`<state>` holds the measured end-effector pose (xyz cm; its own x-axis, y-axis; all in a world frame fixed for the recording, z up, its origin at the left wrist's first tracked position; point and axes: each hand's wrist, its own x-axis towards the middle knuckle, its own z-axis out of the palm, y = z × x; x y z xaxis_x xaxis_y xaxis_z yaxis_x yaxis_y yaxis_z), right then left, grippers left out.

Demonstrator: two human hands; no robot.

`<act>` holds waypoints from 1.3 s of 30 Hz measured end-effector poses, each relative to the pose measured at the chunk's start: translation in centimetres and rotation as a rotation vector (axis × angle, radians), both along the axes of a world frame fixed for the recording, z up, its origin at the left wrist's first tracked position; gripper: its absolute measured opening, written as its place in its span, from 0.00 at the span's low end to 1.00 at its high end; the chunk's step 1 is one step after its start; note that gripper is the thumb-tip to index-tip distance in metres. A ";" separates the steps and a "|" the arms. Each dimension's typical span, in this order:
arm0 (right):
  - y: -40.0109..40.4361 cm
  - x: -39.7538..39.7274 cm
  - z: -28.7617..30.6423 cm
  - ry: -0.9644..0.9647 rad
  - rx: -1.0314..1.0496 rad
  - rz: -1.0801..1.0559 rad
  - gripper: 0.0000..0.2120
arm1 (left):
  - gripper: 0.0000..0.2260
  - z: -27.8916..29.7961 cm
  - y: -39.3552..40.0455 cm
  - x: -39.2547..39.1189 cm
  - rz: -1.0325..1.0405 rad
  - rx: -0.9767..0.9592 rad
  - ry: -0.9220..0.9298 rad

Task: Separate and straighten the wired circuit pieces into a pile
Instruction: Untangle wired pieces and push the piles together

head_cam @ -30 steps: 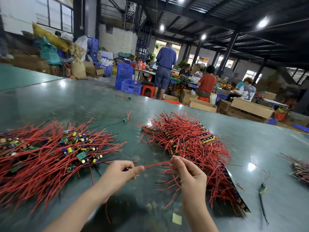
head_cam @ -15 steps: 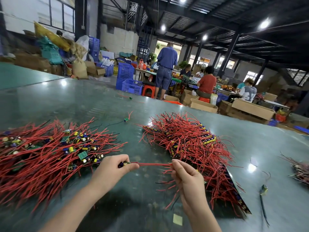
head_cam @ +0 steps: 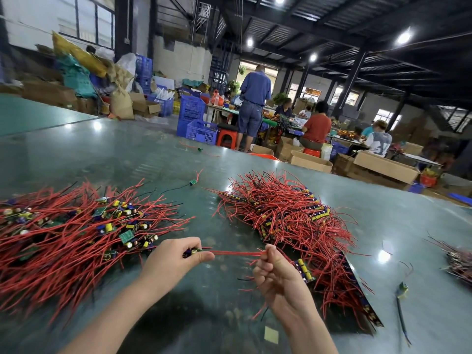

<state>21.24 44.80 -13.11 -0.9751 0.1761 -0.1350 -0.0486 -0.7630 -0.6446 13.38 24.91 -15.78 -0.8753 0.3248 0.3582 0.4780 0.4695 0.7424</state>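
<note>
So your left hand has slid back toward the left pile since a second ago, and it's now gripping the little circuit piece between thumb and fingers. Your right hand is pinching the red wire at its other end, and the wire now runs pretty much taut and straight between the two hands, where it sagged and angled up a bit before. I'd say that one's basically straightened and ready to go on the sorted pile at left, which sits just beside your left hand. The tangled heap is still on the right, so plenty left to do.

The tabletop is a dark green glossy surface with ceiling lights reflecting off it and a few stray pieces lying around. Beyond the far edge it's a big warehouse: blue crates, cardboard boxes, and people working at tables.
</note>
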 end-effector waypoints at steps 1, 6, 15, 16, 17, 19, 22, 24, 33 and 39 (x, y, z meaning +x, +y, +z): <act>0.1 0.0 0.0 -0.016 0.030 -0.021 0.04 | 0.19 0.2 -0.1 0.1 -0.007 0.001 -0.015; 1.3 -0.4 0.0 -0.066 0.113 -0.151 0.10 | 0.16 1.5 1.0 1.4 -0.119 0.487 -0.409; -0.1 0.6 0.8 -0.021 0.383 0.100 0.11 | 0.10 1.0 1.6 1.3 -0.309 0.967 -0.709; -0.4 0.7 0.8 0.003 0.476 0.141 0.12 | 0.11 0.9 1.7 1.3 -0.296 0.960 -0.688; -0.7 0.9 0.8 0.024 0.549 0.179 0.13 | 0.11 0.6 1.7 1.1 -0.290 0.995 -0.690; -1.4 1.0 0.7 0.033 0.657 0.221 0.13 | 0.11 0.3 1.8 0.8 -0.305 1.137 -0.742; -2.5 0.7 0.1 -0.032 0.779 0.232 0.14 | 0.11 0.2 1.9 1.0 -0.347 1.271 -0.770; -3.1 0.5 -0.4 -0.074 0.776 0.205 0.14 | 0.12 0.4 2.1 1.5 -0.376 1.244 -0.719; -2.6 0.3 -0.7 -0.075 0.642 0.146 0.16 | 0.14 0.0 2.9 3.4 -0.513 0.840 -0.495; -2.6 0.7 -0.7 0.058 0.700 0.161 0.09 | 0.11 0.1 3.2 3.4 -0.464 0.559 -0.307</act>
